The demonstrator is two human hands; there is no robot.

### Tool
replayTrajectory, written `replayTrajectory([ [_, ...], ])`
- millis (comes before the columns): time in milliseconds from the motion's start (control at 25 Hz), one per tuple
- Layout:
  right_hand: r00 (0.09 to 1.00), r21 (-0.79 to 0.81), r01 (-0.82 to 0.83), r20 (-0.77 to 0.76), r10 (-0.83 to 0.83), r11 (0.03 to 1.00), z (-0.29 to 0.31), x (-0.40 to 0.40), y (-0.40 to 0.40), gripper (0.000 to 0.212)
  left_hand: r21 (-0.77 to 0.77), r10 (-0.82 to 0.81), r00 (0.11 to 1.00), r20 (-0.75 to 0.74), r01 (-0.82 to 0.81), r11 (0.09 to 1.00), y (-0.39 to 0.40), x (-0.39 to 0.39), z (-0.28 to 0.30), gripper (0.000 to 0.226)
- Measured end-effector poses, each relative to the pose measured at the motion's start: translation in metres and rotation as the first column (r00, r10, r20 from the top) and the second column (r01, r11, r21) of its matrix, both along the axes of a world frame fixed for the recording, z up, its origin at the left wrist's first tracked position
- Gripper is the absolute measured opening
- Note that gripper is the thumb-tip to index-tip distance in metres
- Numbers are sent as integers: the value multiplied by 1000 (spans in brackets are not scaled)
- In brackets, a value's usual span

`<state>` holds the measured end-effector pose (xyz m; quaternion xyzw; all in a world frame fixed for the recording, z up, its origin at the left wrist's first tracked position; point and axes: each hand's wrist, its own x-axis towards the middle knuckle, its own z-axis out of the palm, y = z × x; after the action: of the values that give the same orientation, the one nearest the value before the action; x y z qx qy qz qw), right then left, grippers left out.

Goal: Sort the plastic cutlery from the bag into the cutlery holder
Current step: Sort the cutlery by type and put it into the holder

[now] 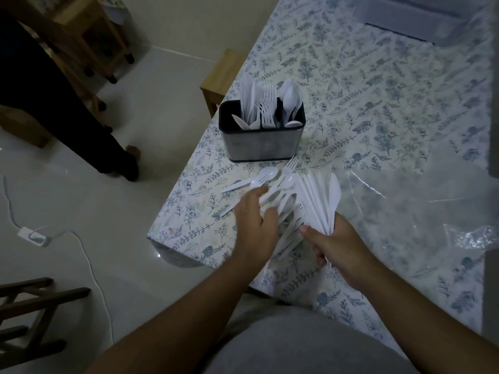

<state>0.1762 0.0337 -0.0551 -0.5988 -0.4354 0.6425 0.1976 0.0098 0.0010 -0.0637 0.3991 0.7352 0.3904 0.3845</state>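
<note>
A dark cutlery holder [260, 143] stands on the floral table; it holds white plastic knives at its left, forks in the middle and spoons at its right. In front of it lies a loose pile of white spoons and forks [280, 184]. My left hand [255, 225] reaches into that pile, its fingertips on the cutlery; whether they pinch a piece is hidden. My right hand [333, 248] grips a fanned bundle of white plastic knives [321, 198] by their handles, blades pointing away from me.
A clear plastic bag [475, 236] lies crumpled at the right on the table [378, 109]. The table's corner is near my left hand. A person's dark-clothed leg [81, 112] stands on the floor at left, near a white cable and wooden furniture.
</note>
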Motion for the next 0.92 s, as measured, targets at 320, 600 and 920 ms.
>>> replayTrajectory([
  [320, 923, 219, -366, -36, 383, 904, 10, -13, 2, 83, -185, -366, 908, 203, 402, 897, 7, 22, 40, 31],
  [600, 924, 308, -369, 25, 381, 877, 19, -22, 3, 66, -217, -252, 883, 396, 357, 908, 8, -10, 48, 26],
  [920, 961, 351, -201, -111, 254, 914, 85, -89, 48, 27, 155, -395, 912, -106, 408, 900, 56, -75, 108, 16],
])
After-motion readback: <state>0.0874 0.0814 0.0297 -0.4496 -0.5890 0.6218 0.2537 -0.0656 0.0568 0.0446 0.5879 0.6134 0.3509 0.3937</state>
